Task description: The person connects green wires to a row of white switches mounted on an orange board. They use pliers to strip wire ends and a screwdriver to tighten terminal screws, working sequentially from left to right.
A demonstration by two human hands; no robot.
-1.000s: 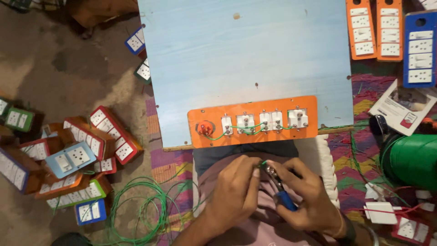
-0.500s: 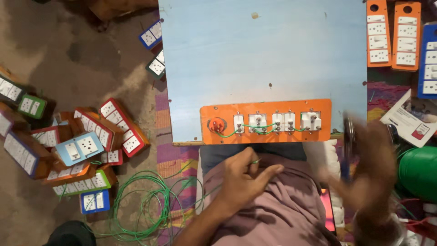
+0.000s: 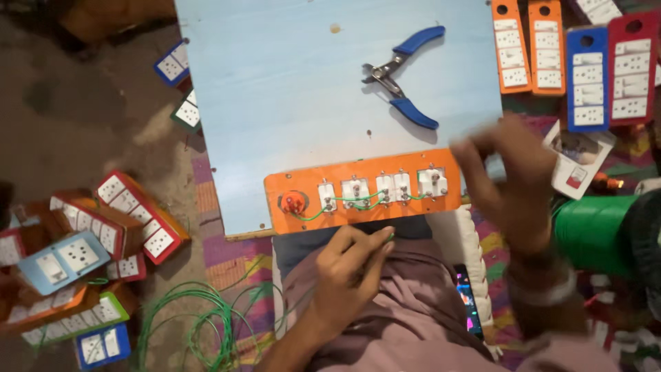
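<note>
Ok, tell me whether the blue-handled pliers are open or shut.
Open. The blue-handled pliers lie flat on the pale blue board, handles spread wide apart, no hands touching them.

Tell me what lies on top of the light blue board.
Blue-handled pliers lie on the light blue board; an orange socket panel sits at its near edge. The right hand covers one corner.

The right hand (image 3: 513, 176) was smeared by motion blur, its fingers running together, so whether it gripped anything could not be told. It hid the orange switch plate's (image 3: 365, 189) right end. The green spool (image 3: 595, 234), perhaps wire, was partly covered by a dark blurred shape.
</note>
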